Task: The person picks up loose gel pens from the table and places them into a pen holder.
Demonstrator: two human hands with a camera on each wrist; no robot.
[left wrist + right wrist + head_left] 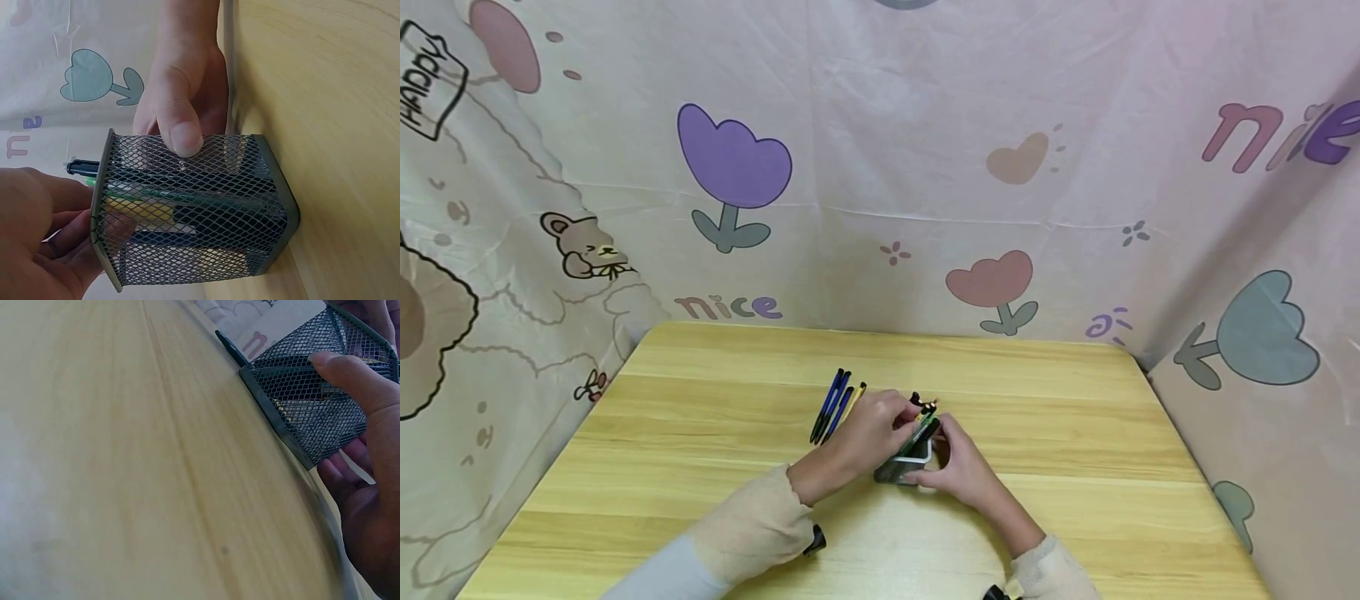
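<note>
A dark metal mesh pen holder (895, 473) with several pens (925, 429) in it stands on the table. My right hand (962, 471) grips it from the right, with the thumb pressed on the mesh in the right wrist view. At the mouth of the holder, my left hand (868, 429) has its fingers curled about the pens, and it appears to pinch one. In the left wrist view a fingertip of that hand reaches inside, beside a yellow pen (147, 210). A black pen end (82, 167) and a green pen show there too. The pinched part is mostly hidden.
Left of the holder, several blue pens (829, 408) and a yellow pen (853, 402) lie side by side on the wooden table (1037, 392). A printed cloth (865, 125) hangs behind the table and along its sides.
</note>
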